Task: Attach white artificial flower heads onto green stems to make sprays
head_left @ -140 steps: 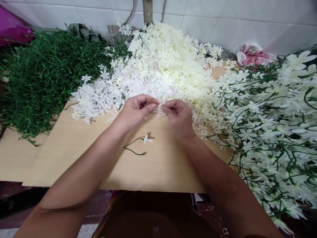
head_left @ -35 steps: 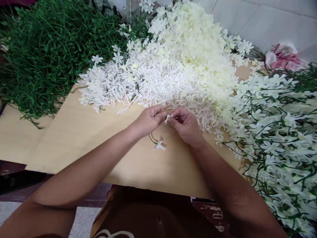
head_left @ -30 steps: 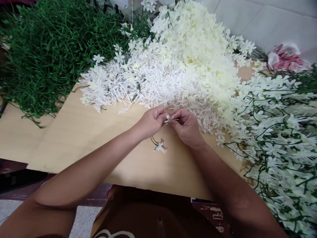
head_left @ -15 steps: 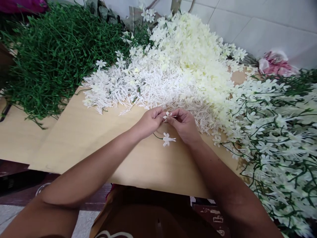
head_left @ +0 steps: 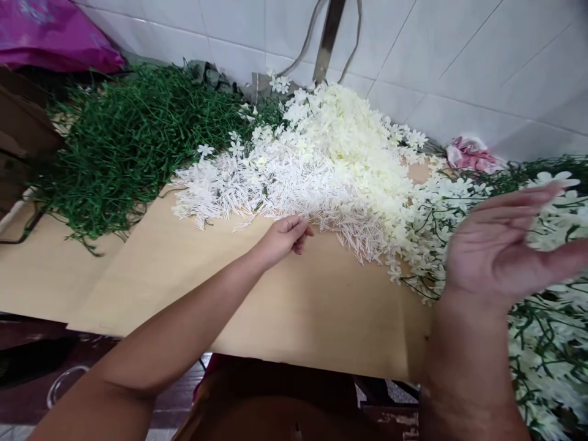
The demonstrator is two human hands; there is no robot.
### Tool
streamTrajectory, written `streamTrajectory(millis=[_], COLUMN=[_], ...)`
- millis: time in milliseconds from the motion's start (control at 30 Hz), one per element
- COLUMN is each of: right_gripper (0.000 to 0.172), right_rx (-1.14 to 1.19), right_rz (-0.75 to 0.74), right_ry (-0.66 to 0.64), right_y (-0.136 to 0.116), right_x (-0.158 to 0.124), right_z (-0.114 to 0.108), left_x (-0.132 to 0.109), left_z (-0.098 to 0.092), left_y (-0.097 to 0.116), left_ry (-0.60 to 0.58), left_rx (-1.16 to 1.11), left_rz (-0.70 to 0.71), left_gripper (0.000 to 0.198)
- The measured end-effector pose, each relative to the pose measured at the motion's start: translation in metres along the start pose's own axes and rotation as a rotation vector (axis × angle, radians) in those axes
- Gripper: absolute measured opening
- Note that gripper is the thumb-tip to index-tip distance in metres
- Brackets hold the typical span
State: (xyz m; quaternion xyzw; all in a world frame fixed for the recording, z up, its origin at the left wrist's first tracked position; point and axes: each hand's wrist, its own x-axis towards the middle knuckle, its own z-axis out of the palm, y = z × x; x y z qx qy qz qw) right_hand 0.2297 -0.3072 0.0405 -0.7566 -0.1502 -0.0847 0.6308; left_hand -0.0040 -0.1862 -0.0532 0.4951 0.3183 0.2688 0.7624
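Note:
My left hand (head_left: 294, 235) is over the board at the near edge of the loose white stamen pieces (head_left: 316, 184). Its fingers are curled in, and nothing shows between them. Far to the right, my right hand (head_left: 500, 251) is raised above the pile of stemmed white artificial flowers (head_left: 546, 324). Its fingers are stretched out and the thumb stands apart, with the palm visible. A white flower (head_left: 554, 179) appears just beyond its fingertips; whether it touches them I cannot tell.
Green plastic stems (head_left: 133, 147) are heaped on the left. Cream flower heads (head_left: 353, 122) lie piled at the back middle against the tiled wall (head_left: 413, 61). A pink-and-white bag (head_left: 473, 154) and a magenta bag (head_left: 55, 37) sit at the back. Brown board (head_left: 285, 306) covers the table.
My hands have parted. The right one has swung right to the stemmed flower pile and opened. The stemmed flowers held between the hands are gone from there. The view has tilted up.

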Motion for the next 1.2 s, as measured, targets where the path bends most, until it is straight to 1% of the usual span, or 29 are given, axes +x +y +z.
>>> streamTrajectory(millis=[33, 67, 100, 133, 167, 200, 233, 267, 300, 333, 400, 433, 500, 567, 633, 667, 733, 767, 800, 833, 900, 967, 1000, 1033, 1067, 1100, 1133, 1200], right_gripper=[0.053, 0.044, 0.037, 0.028, 0.019, 0.013, 0.011, 0.010, 0.009, 0.009, 0.014, 0.018, 0.015, 0.014, 0.013, 0.012, 0.010, 0.008, 0.006, 0.005, 0.008, 0.012, 0.014, 0.016, 0.017, 0.018, 0.020, 0.022], right_rx=[0.484, 0.915, 1.169, 1.230, 1.140, 0.986, 0.789, 0.598, 0.408, 0.216, -0.106, -0.246, -0.445, -0.527, -0.522, -0.488, -0.359, -0.278, -0.193, -0.115, 0.011, 0.105, 0.148, 0.187, 0.217, 0.237, 0.246, 0.246], right_rz=[0.080, 0.173, 0.268, 0.312, 0.329, 0.289, 0.226, 0.153, 0.031, -0.110, -0.391, -0.480, -0.585, -0.659, -0.698, -0.694, -0.633, -0.575, -0.506, -0.431, -0.286, -0.164, -0.114, -0.075, -0.048, -0.030, -0.017, 0.017], right_ry=[-0.222, -0.488, -0.703, -0.825, -0.903, -0.904, -0.925, -0.966, -1.016, -1.095, -1.104, -1.082, -1.059, -1.067, -1.081, -1.083, -1.063, -1.038, -1.005, -0.969, -0.915, -0.912, -0.923, -0.937, -0.949, -0.954, -0.953, -0.944], right_y=[0.003, 0.005, 0.007, 0.008, 0.007, 0.006, 0.004, 0.001, -0.001, -0.002, -0.002, -0.001, 0.002, 0.007, 0.011, 0.013, 0.017, 0.018, 0.019, 0.019, 0.021, 0.024, 0.027, 0.029, 0.032, 0.035, 0.037, 0.042], right_x=[-0.003, -0.008, -0.016, -0.025, -0.035, -0.045, -0.056, -0.067, -0.078, -0.087, -0.104, -0.110, -0.118, -0.120, -0.116, -0.113, -0.103, -0.097, -0.092, -0.086, -0.077, -0.073, -0.072, -0.073, -0.074, -0.076, -0.078, -0.081], right_z=[0.005, 0.012, 0.019, 0.027, 0.036, 0.046, 0.057, 0.069, 0.083, 0.097, 0.125, 0.137, 0.154, 0.161, 0.160, 0.157, 0.149, 0.144, 0.139, 0.134, 0.124, 0.113, 0.108, 0.102, 0.098, 0.093, 0.090, 0.083], left_x=[0.000, 0.000, 0.000, 0.000, 0.000, 0.000, 0.000, 0.000, 0.000, -0.001, -0.002, -0.002, -0.004, -0.006, -0.007, -0.008, -0.009, -0.008, -0.008, -0.006, 0.001, 0.013, 0.021, 0.030, 0.039, 0.047, 0.055, 0.068], left_z=[0.000, 0.000, -0.001, -0.001, -0.002, -0.002, -0.003, -0.003, -0.003, -0.003, -0.003, -0.003, -0.003, -0.003, -0.004, -0.004, -0.008, -0.011, -0.017, -0.025, -0.048, -0.078, -0.093, -0.108, -0.121, -0.132, -0.140, -0.148], left_y=[-0.001, -0.001, -0.002, -0.003, -0.003, -0.004, -0.004, -0.005, -0.005, -0.005, -0.005, -0.005, -0.005, -0.005, -0.004, -0.003, 0.004, 0.009, 0.017, 0.027, 0.052, 0.078, 0.090, 0.099, 0.105, 0.110, 0.112, 0.111], left_ry=[-0.012, -0.026, -0.040, -0.055, -0.065, -0.075, -0.086, -0.099, -0.112, -0.125, -0.131, -0.130, -0.138, -0.174, -0.215, -0.230, -0.251, -0.242, -0.215, -0.161, 0.061, 0.380, 0.506, 0.593, 0.647, 0.669, 0.659, 0.591], left_rx=[0.026, 0.045, 0.059, 0.071, 0.083, 0.098, 0.116, 0.138, 0.162, 0.191, 0.268, 0.310, 0.378, 0.426, 0.459, 0.469, 0.509, 0.553, 0.616, 0.716, 0.884, 1.134, 1.253, 1.354, 1.442, 1.521, 1.612, 1.744], left_rz=[-0.002, -0.004, -0.004, -0.002, 0.002, 0.006, 0.013, 0.022, 0.031, 0.039, 0.038, 0.028, 0.011, 0.021, 0.039, 0.037, 0.037, 0.059, 0.096, 0.160, 0.278, 0.359, 0.345, 0.308, 0.268, 0.216, 0.180, 0.155], left_gripper=[0.026, 0.025, 0.025, 0.024, 0.024, 0.024, 0.023, 0.023, 0.023, 0.023, 0.020, 0.018, 0.014, 0.012, 0.013, 0.014, 0.017, 0.018, 0.018, 0.018, 0.019, 0.024, 0.028, 0.032, 0.036, 0.040, 0.043, 0.043])
